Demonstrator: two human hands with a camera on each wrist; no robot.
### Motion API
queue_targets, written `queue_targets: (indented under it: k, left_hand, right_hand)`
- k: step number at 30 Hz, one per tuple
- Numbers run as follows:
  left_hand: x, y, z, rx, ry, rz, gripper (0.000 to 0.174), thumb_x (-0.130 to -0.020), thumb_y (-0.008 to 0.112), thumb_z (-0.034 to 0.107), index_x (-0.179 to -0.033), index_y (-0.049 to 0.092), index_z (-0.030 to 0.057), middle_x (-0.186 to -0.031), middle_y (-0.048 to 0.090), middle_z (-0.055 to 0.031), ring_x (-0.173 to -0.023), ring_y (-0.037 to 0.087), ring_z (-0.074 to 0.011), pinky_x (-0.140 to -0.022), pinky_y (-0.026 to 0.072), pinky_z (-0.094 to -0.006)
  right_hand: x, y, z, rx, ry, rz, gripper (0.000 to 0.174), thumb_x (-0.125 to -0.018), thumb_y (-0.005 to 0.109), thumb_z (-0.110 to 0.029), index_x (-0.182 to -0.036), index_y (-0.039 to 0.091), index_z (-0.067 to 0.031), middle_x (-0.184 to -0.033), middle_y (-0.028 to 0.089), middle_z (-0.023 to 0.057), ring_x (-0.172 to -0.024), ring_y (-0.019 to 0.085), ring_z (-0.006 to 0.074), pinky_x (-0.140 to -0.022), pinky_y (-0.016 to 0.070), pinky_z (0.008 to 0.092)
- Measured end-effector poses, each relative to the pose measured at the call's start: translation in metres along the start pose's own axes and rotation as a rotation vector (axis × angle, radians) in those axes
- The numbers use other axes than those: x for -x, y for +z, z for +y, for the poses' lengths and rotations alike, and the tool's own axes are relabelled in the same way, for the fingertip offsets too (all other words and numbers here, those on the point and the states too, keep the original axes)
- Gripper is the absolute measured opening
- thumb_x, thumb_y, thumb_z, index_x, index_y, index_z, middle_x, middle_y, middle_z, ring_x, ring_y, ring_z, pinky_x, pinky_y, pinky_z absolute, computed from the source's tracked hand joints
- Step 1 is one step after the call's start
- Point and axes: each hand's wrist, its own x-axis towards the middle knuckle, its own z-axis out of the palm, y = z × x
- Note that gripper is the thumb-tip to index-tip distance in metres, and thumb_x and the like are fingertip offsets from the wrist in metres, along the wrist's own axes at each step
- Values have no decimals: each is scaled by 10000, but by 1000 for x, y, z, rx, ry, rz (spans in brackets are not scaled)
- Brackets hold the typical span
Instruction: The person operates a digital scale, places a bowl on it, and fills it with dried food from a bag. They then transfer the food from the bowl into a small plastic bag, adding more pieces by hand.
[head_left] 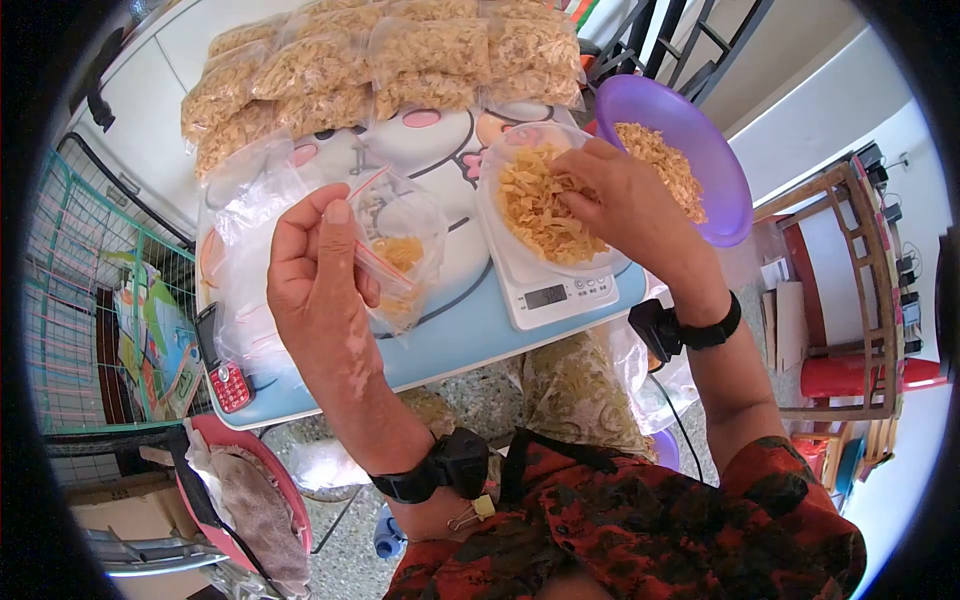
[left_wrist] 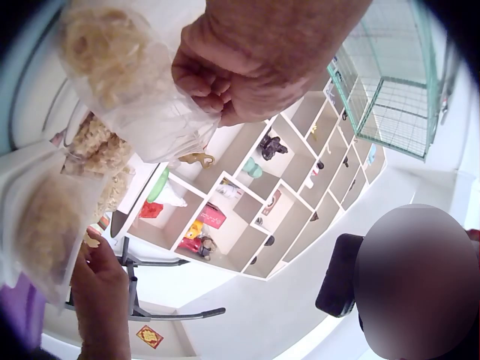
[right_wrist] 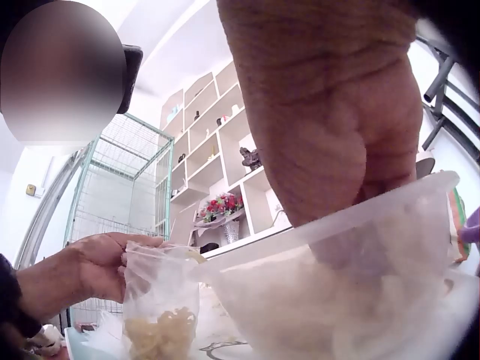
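My left hand [head_left: 325,260] pinches the top of a clear zip bag [head_left: 425,215] by its red-lined opening. A small heap of yellowish dried flakes [right_wrist: 161,334] lies at the bottom of this bag. To the right, a translucent white bowl [head_left: 487,200] holds more flakes [head_left: 540,205] and sits on a white kitchen scale [head_left: 528,318] with a small display. My right hand [head_left: 645,210] reaches over the bowl's rim, thumb and fingers curled in among the flakes. From the left wrist, a pale flake [left_wrist: 91,240] shows at the right hand's fingertips [left_wrist: 82,259].
Filled bags of flakes [head_left: 310,65] are stacked along the table's back. A purple basin [head_left: 728,160] with more flakes stands behind the scale at right. Loose clear bags [head_left: 250,225] lie at left, near a red keypad device [head_left: 231,388] on the table edge. A wire cage [head_left: 110,270] stands beyond.
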Motion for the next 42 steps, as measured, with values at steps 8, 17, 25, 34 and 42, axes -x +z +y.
queue_targets:
  k: [8, 17, 25, 34, 42]
  left_hand:
    - [0, -2, 0, 13, 6, -19, 199, -956, 645, 180, -1071, 633, 18, -681, 533, 48, -504, 390, -11, -439, 300, -170]
    - [3, 5, 4, 63, 28, 53, 185, -956, 636, 199, -1062, 634, 47, -699, 530, 32, -506, 413, -33, -426, 315, -193]
    - [3, 8, -1, 24, -84, -74, 212, -963, 616, 163, -1111, 592, 13, -719, 536, 22, -533, 467, -56, -469, 387, -200]
    - [3, 7, -4, 29, -87, -120, 249, -961, 620, 175, -1143, 574, 11, -731, 541, 15, -546, 476, -54, -483, 401, -203]
    - [2, 3, -4, 43, -92, -144, 250, -970, 583, 144, -1176, 543, 8, -728, 538, 15, -556, 463, -40, -487, 377, -192]
  right_hand:
    - [3, -20, 6, -384, 176, 41, 245, -880, 669, -133, -1098, 646, -23, -902, 668, 106, -761, 651, 197, -676, 514, 309]
    - [3, -23, 17, -1438, 437, 62, 254, -967, 605, -122, -1190, 615, 0, -884, 667, 59, -708, 642, 105, -623, 531, 202]
    - [4, -25, 16, -1802, 471, 29, 265, -978, 567, -83, -1224, 584, 14, -959, 656, 78, -850, 664, 150, -682, 572, 204]
    - [-15, -31, -64, -1527, 206, -36, 266, -957, 620, -127, -1196, 608, -12, -1008, 670, 72, -858, 659, 127, -737, 582, 240]
    - [-37, 2, -96, -822, -52, -179, 242, -914, 609, -138, -1127, 635, -27, -874, 672, 66, -760, 642, 134, -666, 516, 299]
